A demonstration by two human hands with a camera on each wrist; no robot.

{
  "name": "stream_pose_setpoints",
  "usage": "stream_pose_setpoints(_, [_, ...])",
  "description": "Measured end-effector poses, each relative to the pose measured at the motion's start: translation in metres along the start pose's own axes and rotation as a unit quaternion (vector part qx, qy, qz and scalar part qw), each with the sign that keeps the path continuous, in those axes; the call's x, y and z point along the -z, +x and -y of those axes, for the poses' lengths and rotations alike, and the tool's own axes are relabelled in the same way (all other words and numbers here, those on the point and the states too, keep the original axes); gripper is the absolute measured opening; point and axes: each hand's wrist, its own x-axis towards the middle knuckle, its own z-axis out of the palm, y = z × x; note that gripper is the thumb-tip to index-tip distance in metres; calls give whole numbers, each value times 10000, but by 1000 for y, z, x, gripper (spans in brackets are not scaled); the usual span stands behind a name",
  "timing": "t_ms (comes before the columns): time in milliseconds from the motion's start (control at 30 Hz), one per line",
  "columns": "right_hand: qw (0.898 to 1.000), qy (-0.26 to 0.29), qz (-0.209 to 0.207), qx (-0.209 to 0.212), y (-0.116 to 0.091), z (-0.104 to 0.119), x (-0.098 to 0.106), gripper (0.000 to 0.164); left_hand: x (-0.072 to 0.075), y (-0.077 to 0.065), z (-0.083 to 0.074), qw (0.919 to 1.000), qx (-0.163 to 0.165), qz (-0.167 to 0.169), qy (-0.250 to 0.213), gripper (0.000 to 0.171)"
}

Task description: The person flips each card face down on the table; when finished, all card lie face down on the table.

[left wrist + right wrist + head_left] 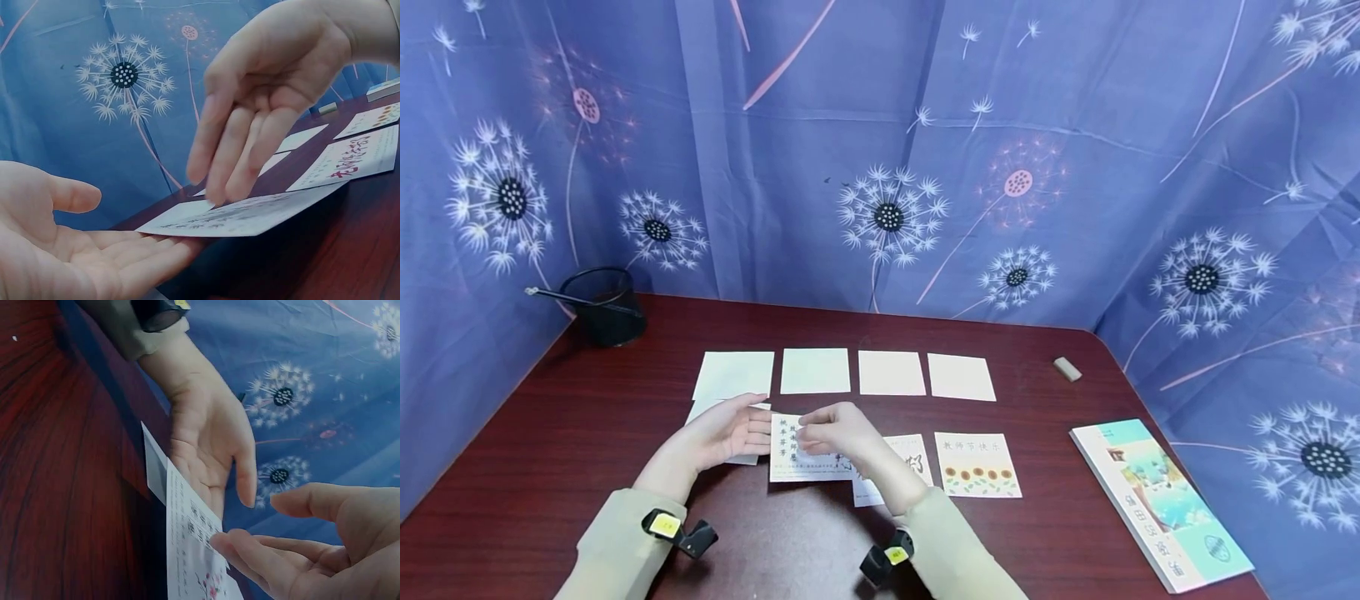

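My left hand (730, 429) lies palm up with straight fingers, its fingertips under the left edge of a greeting card (786, 467) with black Chinese writing. In the left wrist view the card (269, 215) slopes above the tabletop. My right hand (842, 429) reaches over it, straight fingertips at its upper face. Its thumb stands apart from the fingers in the right wrist view, where pink blossoms show on the card (181, 562). A blank white card (702, 408) is partly hidden under my left hand. To the right lies a card with large brush characters (917, 454), overlapped by my right wrist.
Several blank white cards (815, 371) form a back row. A sunflower card (977, 467) lies right of my hands. Farther right are an eraser (1067, 369) and a thick book (1165, 500). A black mesh pen holder (613, 321) with a pen stands back left, near the blue curtain (805, 167).
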Motion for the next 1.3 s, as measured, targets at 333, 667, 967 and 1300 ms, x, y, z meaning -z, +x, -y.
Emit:
stream_pose_setpoints(333, [9997, -25, -244, 47, 4, 10, -3, 36, -21, -5, -16, 9994, -214, -144, -219, 68])
stream_pose_setpoints(667, [9976, 196, -577, 324, 6, 29, 11, 39, -50, -10, -41, 9961, -814, -346, 18, 67])
stream_pose_setpoints(967, [9890, 526, -1252, 593, 13, 33, 20, 38, -70, -2, -60, 9883, -1177, -628, 734, 67])
stream_pose_setpoints(1300, [9825, 597, -1670, 570, 11, 25, 36, 33, -77, 9, -57, 9898, -1123, -477, 738, 62])
